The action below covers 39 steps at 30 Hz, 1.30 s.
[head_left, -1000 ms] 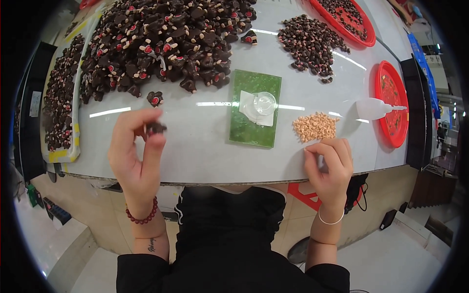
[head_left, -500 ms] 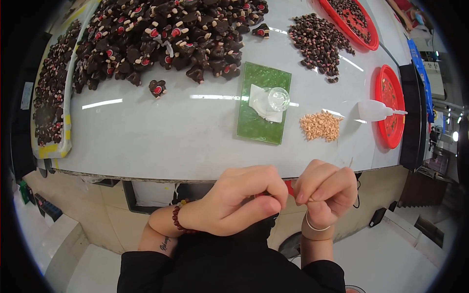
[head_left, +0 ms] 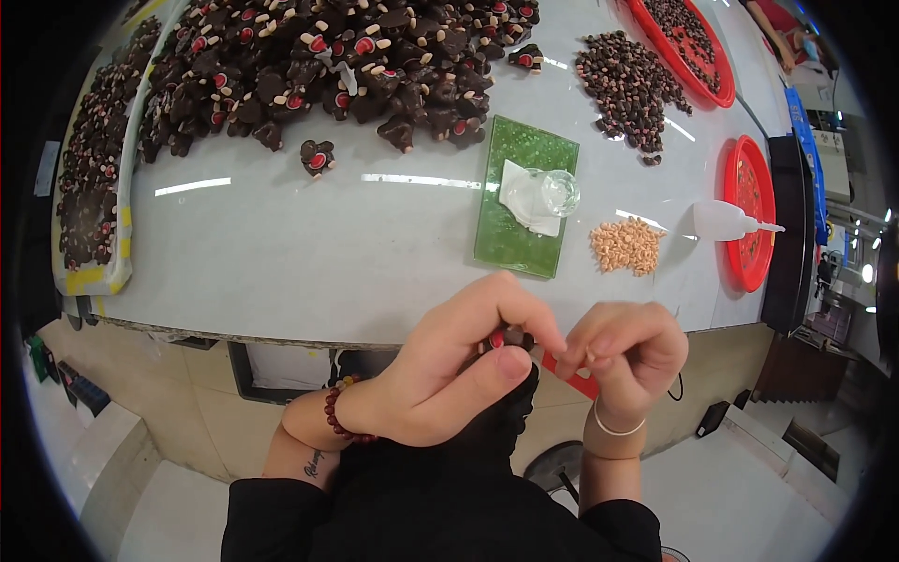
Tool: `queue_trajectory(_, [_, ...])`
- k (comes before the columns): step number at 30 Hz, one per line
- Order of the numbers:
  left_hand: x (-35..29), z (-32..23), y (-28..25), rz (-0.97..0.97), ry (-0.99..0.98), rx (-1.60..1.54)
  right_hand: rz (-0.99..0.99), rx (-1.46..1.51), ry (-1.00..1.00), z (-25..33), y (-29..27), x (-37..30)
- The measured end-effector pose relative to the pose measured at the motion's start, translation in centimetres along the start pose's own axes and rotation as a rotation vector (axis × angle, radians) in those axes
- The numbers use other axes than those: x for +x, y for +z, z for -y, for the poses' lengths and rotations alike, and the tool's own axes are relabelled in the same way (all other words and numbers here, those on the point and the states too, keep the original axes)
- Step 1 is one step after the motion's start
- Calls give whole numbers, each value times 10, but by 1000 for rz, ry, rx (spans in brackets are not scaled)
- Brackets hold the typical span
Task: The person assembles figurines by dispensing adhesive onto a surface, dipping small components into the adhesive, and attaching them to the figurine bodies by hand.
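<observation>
In front of the table edge, my left hand (head_left: pixel 440 375) is closed round a small dark brown figure part (head_left: pixel 513 337) with a red spot; the fingers cover most of it. Close beside it on the right, my right hand (head_left: pixel 632 351) pinches a tiny beige piece (head_left: pixel 590 356) between thumb and fingertips. The two hands are near each other. On the table ahead of them lies a heap of small beige pieces (head_left: pixel 627 246). To its left, a green slab (head_left: pixel 506 239) carries a folded white tissue (head_left: pixel 515 199) and a small clear cup (head_left: pixel 561 193).
A large pile of brown figure parts (head_left: pixel 272 84) covers the back left, with one loose part (head_left: pixel 316 157) nearer. A tray of similar pieces (head_left: pixel 126 229) stands far left. Right are small dark pieces (head_left: pixel 627 94), a white squeeze bottle (head_left: pixel 719 221) and red trays (head_left: pixel 764 253).
My left hand has opened its curl somewhat, so the brown part now shows between thumb and fingers. The view has shifted slightly; the table things appear a little further right.
</observation>
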State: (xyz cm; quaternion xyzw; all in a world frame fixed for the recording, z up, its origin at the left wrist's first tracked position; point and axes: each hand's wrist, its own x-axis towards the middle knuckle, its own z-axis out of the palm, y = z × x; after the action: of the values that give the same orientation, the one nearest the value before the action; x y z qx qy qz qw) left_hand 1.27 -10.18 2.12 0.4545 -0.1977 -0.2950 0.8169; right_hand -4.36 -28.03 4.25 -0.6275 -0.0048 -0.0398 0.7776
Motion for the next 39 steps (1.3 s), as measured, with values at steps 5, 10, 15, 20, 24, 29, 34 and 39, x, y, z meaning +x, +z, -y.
queue_trajectory(5, [-4,0,-1,-80,53,-364,90,-389,-183,0,-25,34])
queue_trajectory(10, [-8,9,-15,-1,78,-470,70,-530,-51,8,-25,60])
queue_trajectory(15, [-10,0,-16,-70,-36,-507,190,-844,-143,14,-23,85])
queue_trajectory(20, [-10,-1,-14,-134,-33,-540,271,-1008,-232,18,-20,96])
queue_trajectory(24, [-11,0,-18,-63,55,-287,276,-1012,-210,17,-16,94])
queue_trajectory(29, [-11,-1,-18,-33,-23,-409,209,-869,-159,17,-12,85])
queue_trajectory(34, [-9,6,-13,192,-130,-998,125,-245,-126,5,7,46])
queue_trajectory(39, [-5,7,-5,297,-218,-1214,166,133,-64,-10,19,26])
